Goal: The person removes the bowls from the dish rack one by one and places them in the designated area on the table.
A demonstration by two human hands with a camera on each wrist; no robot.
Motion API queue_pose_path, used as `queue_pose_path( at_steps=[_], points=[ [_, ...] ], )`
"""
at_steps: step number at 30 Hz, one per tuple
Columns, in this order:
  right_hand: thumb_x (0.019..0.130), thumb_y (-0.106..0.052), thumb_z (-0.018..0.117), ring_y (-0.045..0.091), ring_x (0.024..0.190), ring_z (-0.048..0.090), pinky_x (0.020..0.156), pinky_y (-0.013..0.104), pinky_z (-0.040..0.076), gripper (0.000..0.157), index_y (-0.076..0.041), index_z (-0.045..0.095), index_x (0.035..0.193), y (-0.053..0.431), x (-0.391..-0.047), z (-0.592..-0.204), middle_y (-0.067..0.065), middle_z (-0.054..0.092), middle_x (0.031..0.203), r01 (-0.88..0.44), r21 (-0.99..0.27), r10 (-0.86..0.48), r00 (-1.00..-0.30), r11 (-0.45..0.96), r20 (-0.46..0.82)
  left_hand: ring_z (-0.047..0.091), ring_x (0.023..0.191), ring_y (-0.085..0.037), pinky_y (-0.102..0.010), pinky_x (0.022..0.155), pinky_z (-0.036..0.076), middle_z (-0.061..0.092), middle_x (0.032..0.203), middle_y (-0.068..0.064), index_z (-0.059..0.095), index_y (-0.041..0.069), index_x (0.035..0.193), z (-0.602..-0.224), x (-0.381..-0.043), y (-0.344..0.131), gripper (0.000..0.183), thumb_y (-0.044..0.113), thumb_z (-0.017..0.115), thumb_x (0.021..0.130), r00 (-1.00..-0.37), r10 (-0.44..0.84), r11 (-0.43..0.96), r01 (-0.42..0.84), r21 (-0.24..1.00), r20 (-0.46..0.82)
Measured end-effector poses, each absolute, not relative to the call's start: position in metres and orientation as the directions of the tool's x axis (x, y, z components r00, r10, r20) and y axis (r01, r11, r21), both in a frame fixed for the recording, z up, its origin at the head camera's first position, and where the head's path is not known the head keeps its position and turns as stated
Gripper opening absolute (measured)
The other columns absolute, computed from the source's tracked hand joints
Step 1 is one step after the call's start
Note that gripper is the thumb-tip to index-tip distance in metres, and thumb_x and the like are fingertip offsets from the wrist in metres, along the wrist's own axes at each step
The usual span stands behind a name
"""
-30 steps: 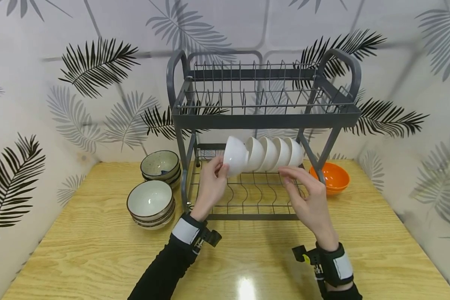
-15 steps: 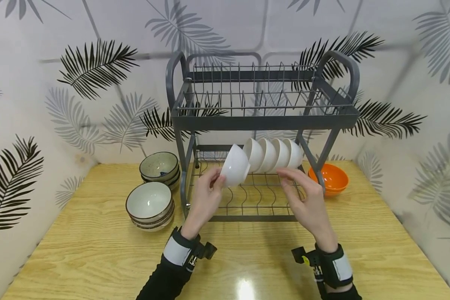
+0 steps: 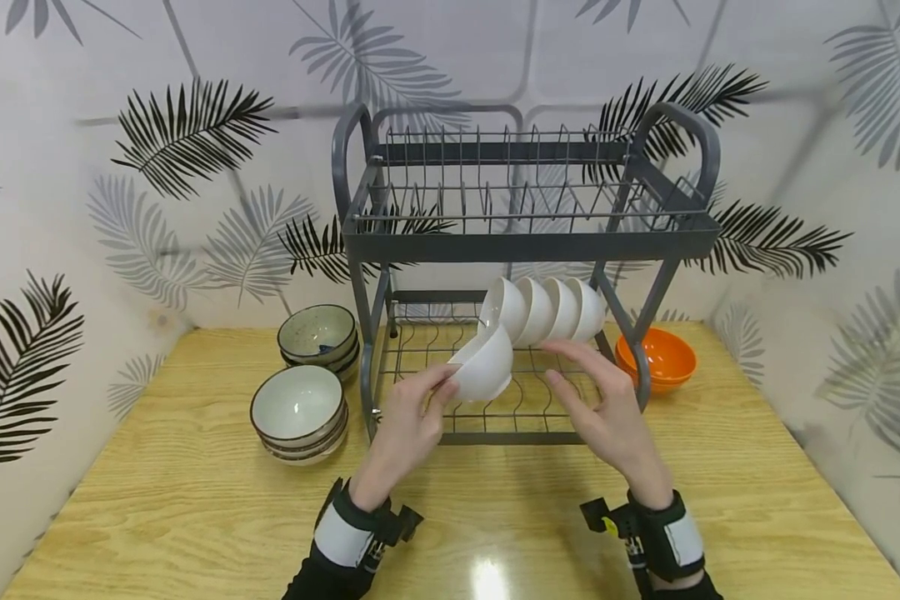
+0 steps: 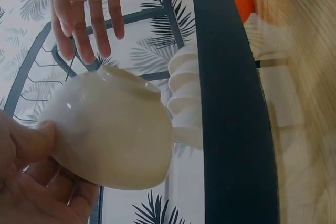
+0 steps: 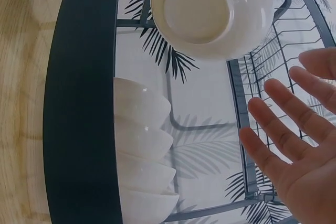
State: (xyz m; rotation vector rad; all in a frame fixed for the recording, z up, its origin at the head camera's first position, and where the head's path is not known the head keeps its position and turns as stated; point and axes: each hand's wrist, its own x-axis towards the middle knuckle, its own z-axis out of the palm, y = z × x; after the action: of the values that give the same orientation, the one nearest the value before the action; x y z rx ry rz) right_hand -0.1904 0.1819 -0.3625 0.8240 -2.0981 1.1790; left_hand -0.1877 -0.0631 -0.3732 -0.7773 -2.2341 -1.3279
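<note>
My left hand (image 3: 412, 417) pinches a white bowl (image 3: 485, 367) at its rim, thumb on one side and fingers on the other. The bowl is tilted, its foot toward the lower right, in front of the rack's lower tier. In the left wrist view the thumb lies against the outer wall of the white bowl (image 4: 110, 129). My right hand (image 3: 607, 408) holds nothing; its fingers stretch loosely toward the bowls, and the right wrist view shows the right hand (image 5: 294, 135) with spread fingers. Behind, several white bowls (image 3: 536, 312) stand on edge in a row on the lower tier.
A grey two-tier dish rack (image 3: 532, 246) stands at the back of the wooden table (image 3: 195, 517). Left of it are stacked cream bowls (image 3: 300, 408) with dark rims and stacked speckled green bowls (image 3: 317, 333). Orange bowls (image 3: 663, 358) sit by its right leg.
The left hand has drawn the white bowl down and away from the row, turning its foot from rightward to lower right. The right hand has shifted slightly left and down.
</note>
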Motion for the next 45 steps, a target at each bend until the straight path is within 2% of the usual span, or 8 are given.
queue_pose_path(
  at_steps=[9, 17, 25, 28, 34, 38, 41, 45],
  points=[
    [0.086, 0.005, 0.071, 0.011, 0.131, 0.056, 0.112, 0.018, 0.043, 0.045, -0.002, 0.063, 0.130, 0.172, -0.184, -0.362, 0.019, 0.063, 0.136, -0.747, -0.511, -0.312, -0.651, 0.425, 0.692, 0.072, 0.097, -0.028, -0.036, 0.084, 0.062, 0.073, 0.104, -0.017, 0.070, -0.003, 0.110, -0.376, -0.186, -0.064, 0.019, -0.006, 0.061, 0.093, -0.636, 0.385, 0.405, 0.767, 0.497, 0.668],
    [0.080, 0.005, 0.078, 0.019, 0.138, 0.051, 0.114, 0.018, 0.042, 0.052, -0.003, 0.064, 0.130, 0.164, -0.182, -0.365, 0.016, 0.060, 0.141, -0.780, -0.486, -0.393, -0.621, 0.393, 0.678, 0.066, 0.089, -0.019, -0.031, 0.082, 0.059, 0.072, 0.096, -0.007, 0.072, 0.003, 0.111, -0.370, -0.179, -0.069, 0.022, -0.004, 0.065, 0.090, -0.579, 0.476, 0.477, 0.802, 0.359, 0.662],
    [0.076, -0.009, 0.085, 0.032, 0.121, 0.061, 0.127, 0.031, 0.028, 0.043, -0.004, 0.071, 0.117, 0.156, -0.185, -0.370, 0.014, 0.072, 0.120, -0.858, -0.321, -0.471, -0.494, 0.402, 0.731, 0.065, 0.086, -0.015, -0.026, 0.080, 0.057, 0.072, 0.095, -0.002, 0.073, 0.007, 0.112, -0.367, -0.177, -0.073, 0.027, -0.004, 0.068, 0.088, -0.519, 0.547, 0.489, 0.835, 0.253, 0.657],
    [0.070, -0.004, 0.087, 0.027, 0.105, 0.067, 0.123, 0.036, 0.036, 0.040, -0.006, 0.073, 0.108, 0.153, -0.186, -0.371, 0.009, 0.075, 0.107, -0.882, -0.253, -0.484, -0.436, 0.398, 0.759, 0.062, 0.081, -0.012, -0.022, 0.077, 0.055, 0.070, 0.091, -0.001, 0.073, 0.008, 0.112, -0.368, -0.178, -0.074, 0.031, -0.007, 0.069, 0.085, -0.501, 0.563, 0.484, 0.845, 0.230, 0.658],
    [0.064, 0.000, 0.089, 0.020, 0.090, 0.069, 0.096, 0.051, 0.057, 0.035, -0.010, 0.072, 0.093, 0.150, -0.187, -0.371, -0.002, 0.074, 0.090, -0.885, -0.179, -0.510, -0.401, 0.429, 0.761, 0.063, 0.085, -0.012, -0.024, 0.078, 0.057, 0.070, 0.090, 0.002, 0.076, 0.011, 0.108, -0.369, -0.178, -0.075, 0.031, -0.008, 0.070, 0.084, -0.497, 0.578, 0.503, 0.842, 0.197, 0.647],
    [0.066, -0.003, 0.088, 0.018, 0.088, 0.070, 0.088, 0.046, 0.059, 0.033, -0.011, 0.074, 0.095, 0.151, -0.187, -0.373, -0.002, 0.076, 0.092, -0.870, -0.169, -0.525, -0.423, 0.464, 0.738, 0.065, 0.088, -0.013, -0.026, 0.081, 0.058, 0.072, 0.091, 0.003, 0.076, 0.012, 0.107, -0.369, -0.178, -0.075, 0.028, -0.005, 0.071, 0.085, -0.490, 0.578, 0.506, 0.843, 0.185, 0.652],
    [0.069, -0.003, 0.087, 0.020, 0.090, 0.072, 0.086, 0.046, 0.059, 0.035, -0.010, 0.074, 0.101, 0.153, -0.186, -0.374, 0.001, 0.078, 0.096, -0.858, -0.168, -0.534, -0.443, 0.485, 0.721, 0.069, 0.098, -0.015, -0.032, 0.097, 0.058, 0.074, 0.100, 0.001, 0.076, 0.012, 0.108, -0.370, -0.180, -0.074, 0.021, 0.003, 0.072, 0.089, -0.494, 0.567, 0.504, 0.841, 0.197, 0.659],
    [0.071, -0.003, 0.086, 0.019, 0.088, 0.072, 0.082, 0.044, 0.060, 0.032, -0.009, 0.074, 0.100, 0.154, -0.187, -0.374, 0.003, 0.079, 0.096, -0.843, -0.162, -0.537, -0.462, 0.513, 0.705, 0.063, 0.126, -0.022, -0.041, 0.116, 0.046, 0.070, 0.129, -0.005, 0.071, 0.012, 0.122, -0.372, -0.181, -0.074, 0.028, 0.016, 0.070, 0.094, -0.542, 0.529, 0.534, 0.810, 0.241, 0.653]
  ],
)
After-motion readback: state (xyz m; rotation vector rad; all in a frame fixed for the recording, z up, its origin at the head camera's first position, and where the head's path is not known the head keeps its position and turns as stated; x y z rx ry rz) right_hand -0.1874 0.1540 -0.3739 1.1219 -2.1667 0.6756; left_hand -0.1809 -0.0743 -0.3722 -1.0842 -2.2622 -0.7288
